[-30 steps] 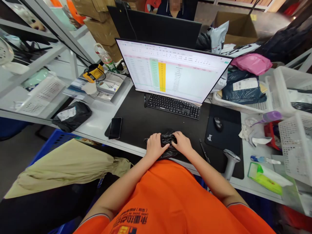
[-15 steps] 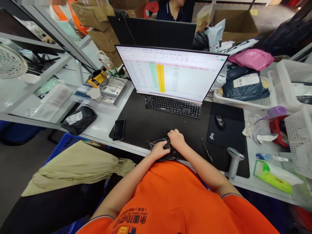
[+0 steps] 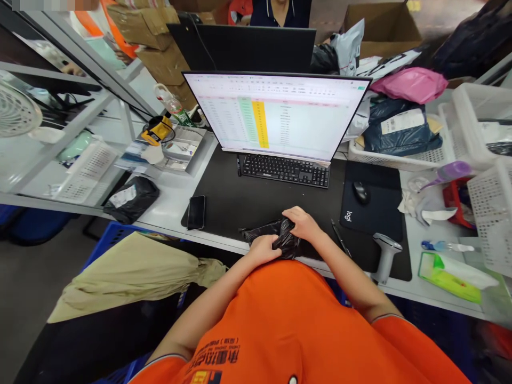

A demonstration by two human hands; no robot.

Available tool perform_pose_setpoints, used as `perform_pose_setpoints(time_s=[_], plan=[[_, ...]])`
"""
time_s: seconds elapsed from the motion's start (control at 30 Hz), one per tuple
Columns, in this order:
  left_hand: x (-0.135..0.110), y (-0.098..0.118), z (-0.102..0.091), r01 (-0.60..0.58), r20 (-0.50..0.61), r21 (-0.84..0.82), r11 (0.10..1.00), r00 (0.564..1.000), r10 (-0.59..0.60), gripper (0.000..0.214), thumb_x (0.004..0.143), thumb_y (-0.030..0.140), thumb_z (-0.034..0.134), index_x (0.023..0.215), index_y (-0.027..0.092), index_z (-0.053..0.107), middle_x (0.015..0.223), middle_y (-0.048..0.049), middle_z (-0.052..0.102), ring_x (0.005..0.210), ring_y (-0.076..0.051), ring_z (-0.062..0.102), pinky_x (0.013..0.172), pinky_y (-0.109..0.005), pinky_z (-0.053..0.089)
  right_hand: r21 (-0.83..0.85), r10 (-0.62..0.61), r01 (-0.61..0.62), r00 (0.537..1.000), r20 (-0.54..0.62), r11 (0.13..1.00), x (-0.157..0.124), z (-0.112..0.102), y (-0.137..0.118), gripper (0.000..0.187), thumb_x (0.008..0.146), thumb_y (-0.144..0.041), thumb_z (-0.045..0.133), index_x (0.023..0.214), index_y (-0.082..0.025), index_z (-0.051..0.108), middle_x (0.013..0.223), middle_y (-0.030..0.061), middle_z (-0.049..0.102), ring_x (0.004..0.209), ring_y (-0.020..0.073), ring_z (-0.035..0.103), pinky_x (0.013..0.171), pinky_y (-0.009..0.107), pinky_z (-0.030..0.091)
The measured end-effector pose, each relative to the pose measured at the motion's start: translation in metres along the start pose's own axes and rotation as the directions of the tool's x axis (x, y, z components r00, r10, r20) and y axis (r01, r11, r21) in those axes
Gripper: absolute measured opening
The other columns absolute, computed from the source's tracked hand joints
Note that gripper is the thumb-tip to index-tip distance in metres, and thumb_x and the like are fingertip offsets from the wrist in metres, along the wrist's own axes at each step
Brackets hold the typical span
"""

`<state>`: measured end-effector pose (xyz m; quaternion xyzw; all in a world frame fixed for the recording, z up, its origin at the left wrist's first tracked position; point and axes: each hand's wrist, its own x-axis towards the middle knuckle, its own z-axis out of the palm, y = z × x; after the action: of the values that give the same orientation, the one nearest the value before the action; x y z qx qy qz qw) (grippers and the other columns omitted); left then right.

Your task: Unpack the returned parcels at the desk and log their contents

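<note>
A crinkled black plastic bag (image 3: 286,240) lies at the front edge of the black desk mat (image 3: 232,197), close against my orange shirt. My left hand (image 3: 264,249) grips its near side, thumb and fingers closed on the plastic. On the bag's upper right, my right hand (image 3: 302,223) pinches the film with curled fingers. What the bag holds, if anything, is hidden. Beyond the hands are a keyboard (image 3: 286,172) and a monitor (image 3: 276,114) showing a spreadsheet. A pen (image 3: 340,238) lies right of my right hand.
A phone (image 3: 196,212) and a black wrapped parcel (image 3: 132,199) lie to the left. On the right are a mouse (image 3: 361,192), a barcode scanner (image 3: 386,257), a wipes pack (image 3: 450,282) and white baskets (image 3: 400,160) with parcels. A person (image 3: 281,13) sits behind the monitors.
My right hand has moved a little to the right, drawing the bag's plastic with it, so more of the bag shows between my hands. My left hand keeps its hold.
</note>
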<state>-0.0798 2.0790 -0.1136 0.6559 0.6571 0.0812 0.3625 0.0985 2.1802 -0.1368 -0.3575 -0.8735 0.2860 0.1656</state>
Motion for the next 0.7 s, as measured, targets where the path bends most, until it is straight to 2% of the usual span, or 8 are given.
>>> perform_pose_setpoints(time_s=[0.07,0.13,0.2,0.27,0.33,0.43,0.57,0.7], plan=[[0.0,-0.001,-0.001,-0.046,-0.043,-0.008,0.999,0.998,0.046,0.011,0.073,0.026,0.065,0.083,0.021,0.063,0.078,-0.0003,0.066,0.072,-0.019,0.06,0.066,-0.028,0.04,0.119,0.028,-0.022,0.998,-0.05,0.993,-0.009,-0.001,0.009,0.066,0.073,-0.011,0.062,0.138,-0.016,0.055,0.142,0.0131,0.053,0.131,0.023,0.049,0.11,0.039,0.045],[0.002,-0.002,-0.002,-0.115,-0.168,0.012,0.993,0.979,0.116,0.037,0.074,0.024,0.067,0.11,0.021,0.062,0.104,-0.0066,0.068,0.095,-0.024,0.062,0.085,-0.034,0.046,0.181,0.125,-0.109,0.989,-0.079,0.977,-0.021,0.006,0.015,0.077,0.07,-0.01,0.062,0.145,-0.017,0.047,0.149,0.0155,0.043,0.138,0.0244,0.044,0.114,0.041,0.042],[0.004,0.0,-0.002,-0.224,-0.278,0.108,0.969,0.929,0.246,0.053,0.075,0.019,0.067,0.127,0.021,0.057,0.128,-0.0127,0.061,0.121,-0.03,0.054,0.105,-0.046,0.04,0.198,0.243,-0.221,0.965,-0.095,0.955,-0.036,0.017,0.017,0.083,0.071,-0.009,0.06,0.15,-0.013,0.038,0.151,0.0189,0.039,0.142,0.0254,0.04,0.116,0.043,0.038],[0.007,0.004,0.0,-0.38,-0.214,0.223,0.897,0.879,0.426,0.046,0.079,0.014,0.062,0.125,0.024,0.06,0.139,-0.0129,0.055,0.133,-0.031,0.045,0.114,-0.052,0.032,0.17,0.409,-0.394,0.911,-0.056,0.903,-0.052,0.029,0.015,0.078,0.076,-0.013,0.059,0.151,-0.01,0.036,0.149,0.0217,0.043,0.139,0.0258,0.045,0.114,0.042,0.04],[0.013,0.011,0.005,-0.533,-0.01,0.258,0.806,0.833,0.554,0.03,0.085,0.017,0.06,0.114,0.024,0.066,0.132,-0.0123,0.059,0.129,-0.029,0.049,0.113,-0.049,0.034,0.109,0.551,-0.551,0.834,0.034,0.827,-0.066,0.038,0.011,0.058,0.085,-0.021,0.055,0.141,-0.009,0.049,0.136,0.0208,0.057,0.124,0.0256,0.058,0.103,0.038,0.048],[0.025,0.023,0.017,-0.566,0.208,0.266,0.78,0.824,0.527,0.02,0.087,0.032,0.065,0.101,0.019,0.068,0.11,-0.0151,0.067,0.109,-0.031,0.06,0.099,-0.044,0.042,0.048,0.618,-0.625,0.778,0.114,0.779,-0.077,0.044,0.001,0.032,0.092,-0.019,0.045,0.113,-0.012,0.067,0.11,0.0161,0.072,0.101,0.0233,0.069,0.089,0.031,0.051],[0.036,0.035,0.029,-0.442,0.278,0.27,0.855,0.886,0.37,0.024,0.081,0.043,0.073,0.078,0.02,0.066,0.078,-0.012,0.067,0.082,-0.03,0.063,0.084,-0.04,0.043,0.018,0.657,-0.658,0.752,0.05,0.753,-0.079,0.043,-0.01,0.036,0.093,-0.013,0.037,0.118,-0.012,0.064,0.106,0.0155,0.074,0.097,0.0232,0.07,0.083,0.029,0.05],[0.029,0.039,0.023,-0.468,0.306,0.216,0.857,0.866,0.396,0.036,0.086,0.042,0.066,0.059,0.022,0.055,0.056,-0.0035,0.057,0.06,-0.021,0.054,0.079,-0.037,0.04,-0.002,0.697,-0.697,0.716,-0.023,0.717,-0.069,0.035,0.001,0.045,0.091,-0.008,0.034,0.125,-0.016,0.063,0.11,0.0153,0.073,0.1,0.0242,0.07,0.083,0.03,0.05]])
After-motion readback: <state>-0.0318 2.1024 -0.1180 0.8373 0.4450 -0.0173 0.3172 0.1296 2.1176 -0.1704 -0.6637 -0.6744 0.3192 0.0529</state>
